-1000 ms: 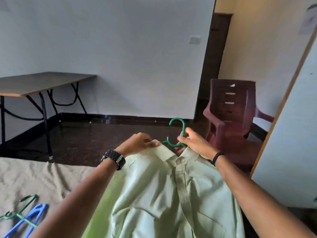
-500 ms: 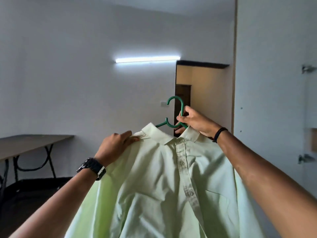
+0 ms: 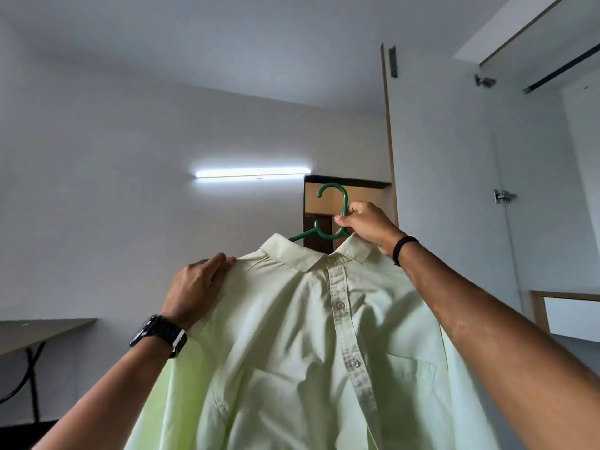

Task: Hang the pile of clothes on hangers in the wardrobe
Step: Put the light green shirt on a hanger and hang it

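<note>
At the far left a table stands against the wall, well apart from the work; the left hand lies on the left shoulder of the pale green shirt, its fingers straight and close together with the tips over the shoulder seam, probably to steady the cloth and keep that shoulder seated on the hanger; the shirt hangs buttoned, held high between both arms; above its collar the green hanger shows its hook free and upright; the right hand grips the hanger's neck, fingers curled round it, bearing the weight; to the right the open wardrobe door stands edge-on near that hand, and beyond it the dark rail lies higher, with open room below for lifting the hook up.
</note>
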Demonstrator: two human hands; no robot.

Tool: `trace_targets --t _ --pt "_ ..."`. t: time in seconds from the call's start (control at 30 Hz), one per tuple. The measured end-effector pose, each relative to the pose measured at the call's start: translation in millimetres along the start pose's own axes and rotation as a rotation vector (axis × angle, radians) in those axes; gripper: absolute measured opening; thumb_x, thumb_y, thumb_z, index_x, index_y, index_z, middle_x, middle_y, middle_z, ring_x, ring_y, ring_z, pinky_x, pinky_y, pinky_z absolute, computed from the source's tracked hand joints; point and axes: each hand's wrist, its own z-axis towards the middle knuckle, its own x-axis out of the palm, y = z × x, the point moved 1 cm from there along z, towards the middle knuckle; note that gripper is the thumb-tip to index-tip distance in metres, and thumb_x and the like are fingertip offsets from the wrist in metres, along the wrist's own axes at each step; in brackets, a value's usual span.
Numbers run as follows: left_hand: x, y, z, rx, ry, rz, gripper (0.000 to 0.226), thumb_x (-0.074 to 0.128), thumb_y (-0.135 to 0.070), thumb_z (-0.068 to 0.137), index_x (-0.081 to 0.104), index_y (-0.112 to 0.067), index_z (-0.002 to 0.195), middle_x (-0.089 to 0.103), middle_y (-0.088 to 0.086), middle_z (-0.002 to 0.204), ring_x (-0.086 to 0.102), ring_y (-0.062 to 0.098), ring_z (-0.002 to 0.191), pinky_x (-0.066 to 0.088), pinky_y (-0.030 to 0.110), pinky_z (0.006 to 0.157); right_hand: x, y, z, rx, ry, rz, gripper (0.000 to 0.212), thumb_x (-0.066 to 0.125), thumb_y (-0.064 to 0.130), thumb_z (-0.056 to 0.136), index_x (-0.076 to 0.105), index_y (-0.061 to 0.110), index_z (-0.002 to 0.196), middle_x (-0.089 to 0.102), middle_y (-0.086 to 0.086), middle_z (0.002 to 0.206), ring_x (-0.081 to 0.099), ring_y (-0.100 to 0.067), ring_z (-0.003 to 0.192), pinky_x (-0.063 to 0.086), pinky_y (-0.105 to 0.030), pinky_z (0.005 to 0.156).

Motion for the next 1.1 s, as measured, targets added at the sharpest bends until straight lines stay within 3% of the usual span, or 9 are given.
trace_targets --t 0.13,0.23,0.33,0.43,0.6,0.7,0.77,0.87,1.1 --pt "0.3 0.1 2.0 -0.058 0.061 0.107 0.035 0.036 -0.045 0.099 0.051 -0.019 0.081 0.061 0.009 0.069 0.058 0.038 0.067 0.035 0.031 0.053 -4.8 3.1 -1.1 0.048 0.023 0.066 0.017 0.056 0.017 0.095 0.058 0.002 0.102 0.071 -0.012 0.095 0.066 -0.019 0.082 0.051 -0.032 0.076" --pt "-1.1 -3.9 14.7 -0.241 0.342 0.187 0.053 0.025 -0.06 0.094 0.063 -0.025 0.089 0.066 0.008 0.082 0.063 0.032 0.083 0.043 0.032 0.064 -0.9 3.0 -4.9 0.084 0.104 0.165 0.008 0.053 0.015 0.097 0.051 0.008 0.1 0.07 -0.016 0.097 0.067 -0.028 0.09 0.053 -0.041 0.083" --pt "-2.8 -24.2 43.8 -0.358 0.47 -0.027 0.064 0.024 -0.062 0.094 0.068 -0.018 0.086 0.067 0.008 0.082 0.063 0.026 0.081 0.046 0.032 0.076 4.8 1.8 -12.5 0.117 0.199 0.271 0.007 0.054 0.011 0.097 0.05 0.007 0.1 0.067 -0.02 0.1 0.064 -0.032 0.092 0.055 -0.042 0.083" --pt "5.3 -49.5 77.7 -0.508 0.634 -0.352 0.047 0.038 -0.05 0.098 0.066 -0.013 0.092 0.065 0.003 0.082 0.061 0.019 0.074 0.046 0.029 0.076 13.7 0.9 -19.5 0.068 0.285 0.349 0.004 0.055 0.009 0.096 0.052 0.011 0.094 0.067 -0.015 0.091 0.062 -0.021 0.088 0.052 -0.029 0.08" --pt "16.8 -67.5 92.0 -0.844 1.065 -0.516 0.018 0.061 -0.024 0.091 0.063 -0.011 0.079 0.065 0.001 0.067 0.061 0.013 0.056 0.05 0.021 0.056 13.5 0.0 -26.0 -0.021 0.411 0.367 0.007 0.057 0.007 0.093 0.051 0.01 0.096 0.067 -0.01 0.088 0.067 -0.017 0.085 0.05 -0.024 0.084" --pt "15.7 -70.1 96.8 -0.79 1.174 -0.503 0.018 0.061 -0.016 0.091 0.067 -0.003 0.103 0.07 0.008 0.089 0.067 0.019 0.074 0.057 0.027 0.072 7.0 -1.7 -28.2 -0.032 0.439 0.366 0.007 0.057 0.007 0.093 0.052 0.011 0.094 0.066 -0.009 0.089 0.066 -0.019 0.088 0.05 -0.016 0.074" --pt "18.0 -76.5 100.0 -0.671 1.177 -0.434 0.025 0.055 -0.009 0.092 0.063 0.0 0.114 0.067 0.012 0.099 0.063 0.024 0.085 0.053 0.035 0.084 4.0 -3.3 -26.4 -0.007 0.432 0.343 0.007 0.058 0.009 0.092 0.053 0.012 0.094 0.065 -0.01 0.091 0.063 -0.022 0.094 0.048 -0.017 0.074" --pt "25.1 -89.6 106.1 -0.535 1.045 -0.391 0.013 0.058 -0.01 0.091 0.066 -0.007 0.1 0.063 0.009 0.088 0.058 0.023 0.077 0.049 0.031 0.072 0.3 -6.5 -21.4 0.067 0.383 0.231 0.01 0.063 0.013 0.09 0.054 0.013 0.092 0.06 -0.014 0.1 0.057 -0.022 0.098 0.044 -0.024 0.075" --pt "31.8 -109.7 109.4 -0.224 0.332 -0.473 0.005 0.062 -0.017 0.091 0.061 -0.016 0.086 0.062 0.006 0.088 0.055 0.02 0.077 0.044 0.025 0.062 -7.7 -0.6 -8.5 0.015 0.144 -0.082 0.021 0.073 0.029 0.083 0.057 0.016 0.082 0.058 0.0 0.08 0.057 -0.018 0.08 0.046 -0.03 0.066"
